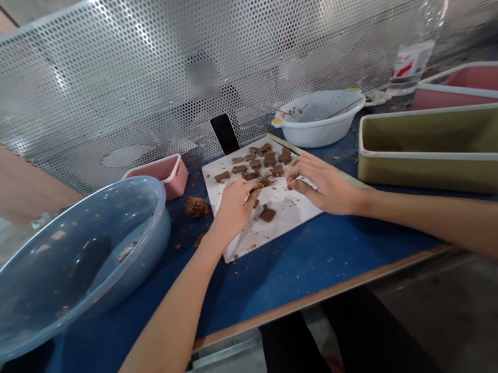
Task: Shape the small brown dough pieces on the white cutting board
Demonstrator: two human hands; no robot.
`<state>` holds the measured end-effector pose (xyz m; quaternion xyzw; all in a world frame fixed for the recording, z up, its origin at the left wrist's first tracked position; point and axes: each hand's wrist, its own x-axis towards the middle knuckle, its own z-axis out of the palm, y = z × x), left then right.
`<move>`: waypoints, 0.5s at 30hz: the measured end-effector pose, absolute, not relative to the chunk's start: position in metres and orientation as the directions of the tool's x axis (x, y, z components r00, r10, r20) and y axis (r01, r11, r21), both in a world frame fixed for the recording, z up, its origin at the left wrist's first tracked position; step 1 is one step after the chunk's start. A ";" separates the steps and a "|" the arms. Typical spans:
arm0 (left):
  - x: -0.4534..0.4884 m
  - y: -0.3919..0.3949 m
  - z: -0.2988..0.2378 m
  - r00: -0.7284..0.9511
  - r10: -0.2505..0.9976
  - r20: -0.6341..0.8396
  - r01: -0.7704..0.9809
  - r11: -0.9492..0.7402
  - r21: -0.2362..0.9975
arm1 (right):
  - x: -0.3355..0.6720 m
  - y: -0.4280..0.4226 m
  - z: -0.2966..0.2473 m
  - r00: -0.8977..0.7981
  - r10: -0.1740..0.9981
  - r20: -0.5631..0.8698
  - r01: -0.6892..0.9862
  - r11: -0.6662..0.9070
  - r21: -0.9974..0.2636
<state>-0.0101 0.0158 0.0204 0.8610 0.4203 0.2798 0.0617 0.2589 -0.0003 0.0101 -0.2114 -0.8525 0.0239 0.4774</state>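
A white cutting board lies on the blue table. Several small brown pieces sit on its far half, and one more brown piece lies alone near the middle. My left hand rests on the board with its fingers curled over a brown piece near the pile. My right hand lies on the board's right side, fingers bent and pinched toward the pile. What the fingertips hold is hidden.
A large blue bowl stands at the left. A pink tub and a brown lump lie behind it. A phone, white bowl, olive tray, pink tray, plastic bottle and perforated metal screen line the back.
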 end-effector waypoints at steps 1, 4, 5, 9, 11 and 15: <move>-0.010 0.016 0.020 0.473 0.767 0.433 0.685 -0.629 0.367 | 0.259 0.001 0.010 -0.462 0.384 0.799 0.335 0.910 -0.244; -0.006 0.012 0.020 0.389 0.802 0.453 0.612 -0.593 0.524 | 0.261 0.004 0.008 -0.495 0.402 0.771 0.346 0.905 -0.250; -0.005 0.010 0.020 0.364 0.810 0.459 0.572 -0.584 0.576 | 0.261 0.005 0.008 -0.508 0.409 0.758 0.353 0.902 -0.250; 0.000 0.004 0.020 0.279 0.839 0.467 0.507 -0.542 0.670 | 0.261 0.005 0.009 -0.548 0.410 0.729 0.358 0.903 -0.239; 0.001 0.003 0.018 0.225 0.833 0.504 0.572 -0.532 0.624 | 0.261 0.003 0.009 -0.537 0.412 0.736 0.348 0.903 -0.251; 0.001 0.001 0.014 0.227 0.761 0.608 0.730 -0.546 0.410 | 0.258 0.000 0.008 -0.477 0.468 0.744 0.328 0.880 -0.343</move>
